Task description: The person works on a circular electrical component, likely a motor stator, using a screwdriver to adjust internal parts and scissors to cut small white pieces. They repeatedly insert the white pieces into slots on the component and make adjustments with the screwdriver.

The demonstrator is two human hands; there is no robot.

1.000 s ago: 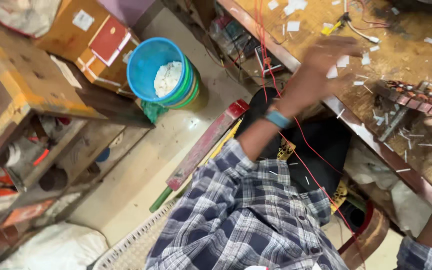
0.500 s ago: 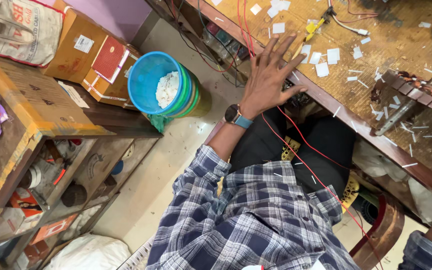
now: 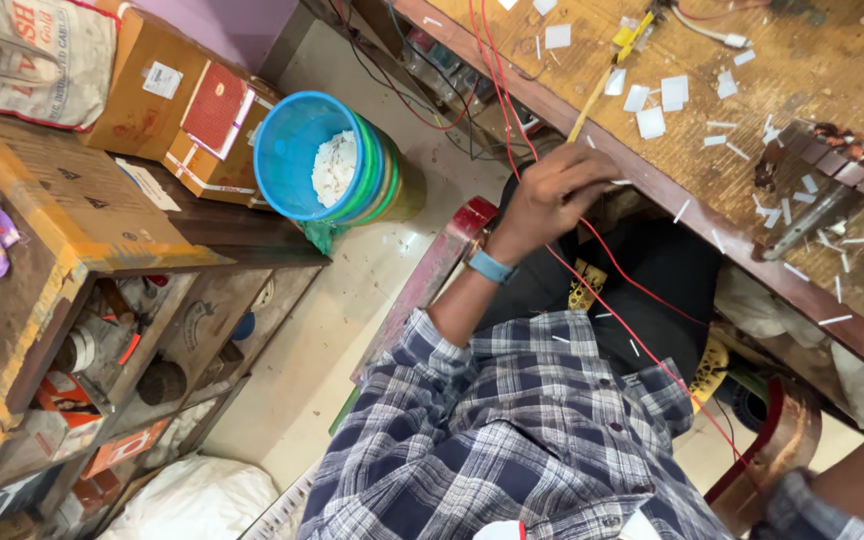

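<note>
My left hand (image 3: 552, 195), with a blue-strapped watch on the wrist, sits at the near edge of the wooden workbench (image 3: 652, 185). Its fingers are curled shut, and the end of a thin white strip (image 3: 620, 182) pokes out from the fingertips. Red wires (image 3: 592, 240) run from the bench past this hand and down over my lap. Small white paper pieces (image 3: 650, 120) and more thin strips lie scattered on the bench top. Of my right arm only the sleeve and forearm (image 3: 842, 490) show at the lower right; the hand itself is out of view.
A blue bucket (image 3: 297, 150) holding white scraps stands on the floor to the left. Cardboard boxes (image 3: 152, 110) and a cluttered wooden shelf unit (image 3: 82, 330) line the left side. A copper-wound metal part (image 3: 822, 160) lies on the bench. A white sack (image 3: 192, 495) lies below.
My left hand was spread open over the bench edge half a second ago; now its fingers are closed at the edge. My right hand has dropped out of view.
</note>
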